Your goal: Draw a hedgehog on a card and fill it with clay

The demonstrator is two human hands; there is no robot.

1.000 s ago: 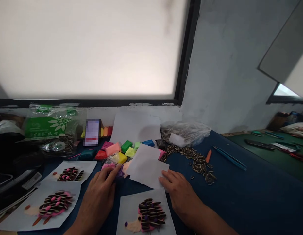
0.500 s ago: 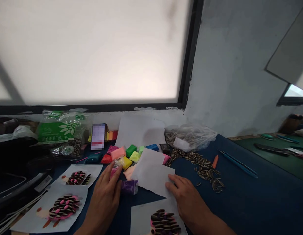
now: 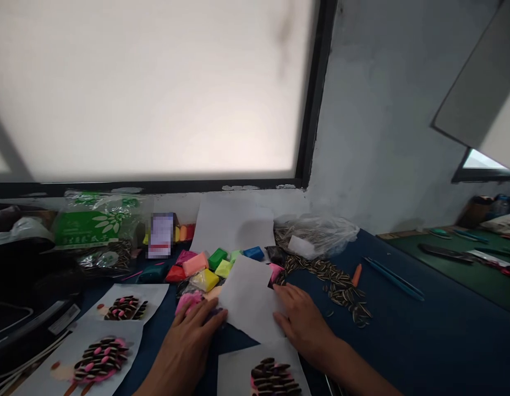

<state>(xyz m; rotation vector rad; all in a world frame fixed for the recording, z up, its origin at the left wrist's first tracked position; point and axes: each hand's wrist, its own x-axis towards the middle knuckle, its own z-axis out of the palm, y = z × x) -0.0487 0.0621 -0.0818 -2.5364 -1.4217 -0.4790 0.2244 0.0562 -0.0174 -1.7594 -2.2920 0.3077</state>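
My left hand (image 3: 188, 341) lies with fingers stretched and slightly apart over a purple packet that is mostly hidden beneath it. A pink packet (image 3: 188, 301) of modelling clay is by its fingertips. My right hand (image 3: 302, 319) rests its fingers and thumb, apart from each other, at the right edge of a white sheet of paper (image 3: 246, 302). Below that sheet lies a card (image 3: 234, 374) bearing a hedgehog picture (image 3: 273, 379) of sunflower seeds on pink clay. Two similar hedgehog cards (image 3: 131, 357) lie at the left.
Several coloured clay packets (image 3: 195, 264) are heaped behind the sheet. Loose sunflower seeds (image 3: 321, 269), an orange stick (image 3: 356, 275) and blue tweezers (image 3: 393, 278) lie to the right. A green seed bag (image 3: 93, 225) and a clear plastic bag (image 3: 321, 231) stand near the wall.
My left hand has moved right and down, over the purple packet. My right hand has shifted slightly up and left. The upper and lower white paper pieces now look lined up as one.
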